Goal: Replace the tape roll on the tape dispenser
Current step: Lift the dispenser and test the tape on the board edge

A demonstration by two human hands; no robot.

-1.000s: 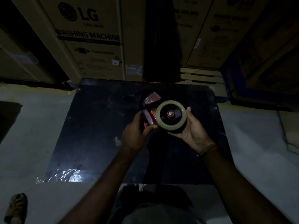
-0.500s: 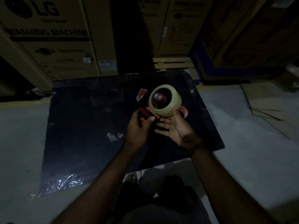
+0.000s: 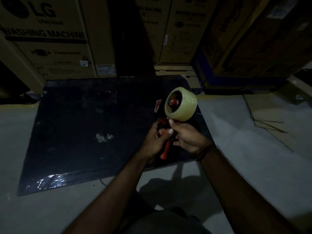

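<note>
A pale clear tape roll sits on the red hub of the red tape dispenser, held up above the black mat. My left hand grips the dispenser's red handle, thumb on top. My right hand holds the dispenser's body just under the roll, its thumb tip against the roll's lower edge. The dispenser's red front flap pokes out left of the roll. Much of the frame is hidden by my hands and the dim light.
Stacked cardboard appliance boxes line the back. A wooden pallet lies behind the mat. Flattened cardboard lies on the grey floor at right. Crumpled clear film shines at the mat's near left corner.
The dispenser with the roll has been lifted and tilted, the roll's side now facing right. My right hand moved from cupping the roll to holding beneath it. The handle now shows below my left hand.
</note>
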